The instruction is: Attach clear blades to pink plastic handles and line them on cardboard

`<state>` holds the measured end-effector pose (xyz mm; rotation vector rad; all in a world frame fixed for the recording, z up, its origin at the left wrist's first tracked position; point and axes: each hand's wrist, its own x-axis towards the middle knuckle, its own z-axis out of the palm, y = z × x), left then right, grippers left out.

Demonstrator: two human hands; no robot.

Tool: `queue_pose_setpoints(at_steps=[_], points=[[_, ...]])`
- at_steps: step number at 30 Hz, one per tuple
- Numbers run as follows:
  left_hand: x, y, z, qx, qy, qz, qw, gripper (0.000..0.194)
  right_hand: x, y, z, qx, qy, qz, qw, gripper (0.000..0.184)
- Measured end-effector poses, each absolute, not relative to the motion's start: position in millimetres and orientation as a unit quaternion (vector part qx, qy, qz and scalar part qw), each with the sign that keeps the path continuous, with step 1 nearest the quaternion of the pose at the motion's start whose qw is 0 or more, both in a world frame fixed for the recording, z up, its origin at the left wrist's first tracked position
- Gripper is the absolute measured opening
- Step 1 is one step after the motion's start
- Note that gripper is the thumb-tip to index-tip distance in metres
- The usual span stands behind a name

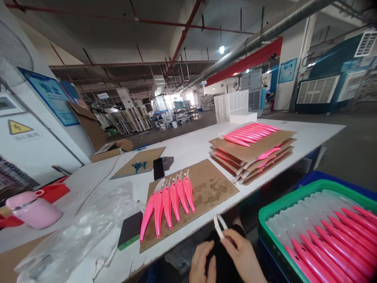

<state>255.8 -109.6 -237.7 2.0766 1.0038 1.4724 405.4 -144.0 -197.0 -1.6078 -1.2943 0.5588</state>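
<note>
My right hand [242,254] pinches a looped white strip [218,225] between thumb and fingers, just off the table's front edge. Beside it my left hand [202,262] has its fingers loosely bent, thumb apart, with nothing visible between them. Both hands are over my dark-clothed lap. On a stained cardboard sheet [213,182] in front of me, several glossy pink fish-shaped lures [167,204] lie in a fanned row, with white strips at their upper ends. To their left is a black and green block [130,231].
A green crate [265,220] at the right holds more pink lures with clear ends. Cardboard layers [279,138] carrying pink lures are stacked at the back right. A phone [158,169], plastic film [97,220] and a pink cup [35,210] lie on the white table [188,145].
</note>
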Motion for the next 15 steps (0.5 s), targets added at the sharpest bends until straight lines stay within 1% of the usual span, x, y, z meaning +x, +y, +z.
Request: queue_pose_setpoints(at_steps=[2,3,5,8,10,12,15], points=[[251,-115,-227,0.710,0.386,0.512,0.291,0.033,391,-170,-203,-0.602,-0.478,0.358,0.530,0.022],[250,-117,-221,0.704,0.393,0.499,0.318,0.035,385,-179,-205,-0.576,-0.459,0.400,0.546,0.022],[247,-122,-209,0.719,0.393,0.460,0.342,0.035,377,-191,-208,-0.547,-0.445,0.434,0.561,0.023],[244,-129,-195,0.749,0.373,0.412,0.360,0.028,369,-198,-209,-0.529,-0.415,0.449,0.589,0.025],[244,-132,-189,0.746,0.371,0.414,0.366,0.018,365,-201,-209,-0.532,-0.405,0.444,0.596,0.027],[244,-134,-184,0.739,0.368,0.428,0.368,0.012,364,-205,-206,-0.550,-0.432,0.420,0.578,0.028],[243,-137,-180,0.736,0.358,0.445,0.364,0.012,371,-210,-203,-0.603,-0.504,0.336,0.519,0.028]])
